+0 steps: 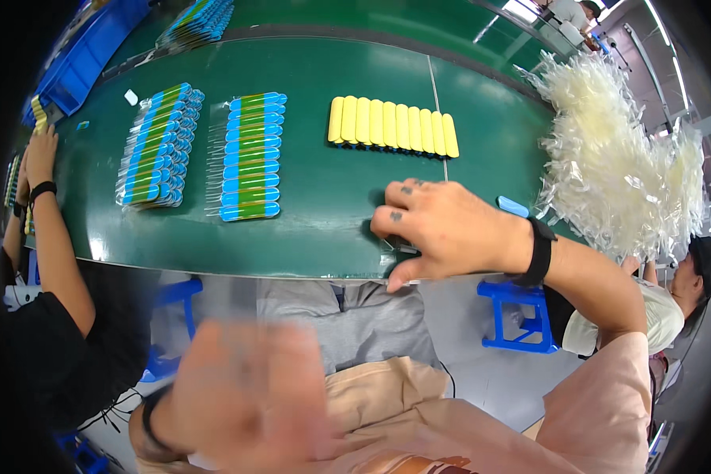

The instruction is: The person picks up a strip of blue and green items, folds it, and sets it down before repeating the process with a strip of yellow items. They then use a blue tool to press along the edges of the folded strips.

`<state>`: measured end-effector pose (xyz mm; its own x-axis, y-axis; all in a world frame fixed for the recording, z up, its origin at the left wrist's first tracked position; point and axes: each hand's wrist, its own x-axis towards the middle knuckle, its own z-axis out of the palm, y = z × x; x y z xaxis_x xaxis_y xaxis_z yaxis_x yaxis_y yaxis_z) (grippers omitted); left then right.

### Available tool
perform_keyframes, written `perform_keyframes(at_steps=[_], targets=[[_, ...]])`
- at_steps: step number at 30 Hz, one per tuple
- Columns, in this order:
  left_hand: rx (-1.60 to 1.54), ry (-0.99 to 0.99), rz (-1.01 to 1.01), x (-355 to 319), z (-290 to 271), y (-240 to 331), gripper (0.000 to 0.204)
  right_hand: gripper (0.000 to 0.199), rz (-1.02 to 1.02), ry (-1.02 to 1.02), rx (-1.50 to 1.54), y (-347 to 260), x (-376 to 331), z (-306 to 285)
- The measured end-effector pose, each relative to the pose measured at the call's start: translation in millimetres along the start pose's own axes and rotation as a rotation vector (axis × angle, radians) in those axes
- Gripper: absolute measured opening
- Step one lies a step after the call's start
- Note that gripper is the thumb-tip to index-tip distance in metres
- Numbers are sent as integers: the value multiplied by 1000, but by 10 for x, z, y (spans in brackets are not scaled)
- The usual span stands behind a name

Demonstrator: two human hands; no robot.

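My right hand (442, 225) rests at the near edge of the green table, its fingers bent and the thumb held apart. A small clear plastic piece (403, 246) shows between thumb and fingers; no grip on it is visible. Motion smears my left hand (249, 387), which is off the table in front of my body, so its fingers cannot be read. Beyond the right hand lies a row of several yellow round-ended bars (393, 125) with blue undersides. Left of it sit a row of blue-and-green round-ended pieces (251, 158) with clear wrapping and a thicker stack of such pieces (159, 146).
A tall heap of clear plastic bags (620, 158) covers the table's right side, beside a light blue oval piece (513, 207). At far left are a blue bin (91, 59) and a co-worker's hands (41, 154). Another person sits at right, near a blue stool (521, 316).
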<state>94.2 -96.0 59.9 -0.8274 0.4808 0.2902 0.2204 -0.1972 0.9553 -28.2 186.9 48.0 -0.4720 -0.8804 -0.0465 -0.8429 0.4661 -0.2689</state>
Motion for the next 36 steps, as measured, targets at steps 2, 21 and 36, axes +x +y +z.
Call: perform_keyframes(at_steps=[2,21,36], targets=[[381,73,-114,415,-62,-43,31,50,33,-44,0,63,11,-24],[446,284,47,857,160,-998,30,24,142,-92,-72,-54,57,-119],[279,330,-33,790,119,-946,31,21,554,1125,327,319,-1337,-933]])
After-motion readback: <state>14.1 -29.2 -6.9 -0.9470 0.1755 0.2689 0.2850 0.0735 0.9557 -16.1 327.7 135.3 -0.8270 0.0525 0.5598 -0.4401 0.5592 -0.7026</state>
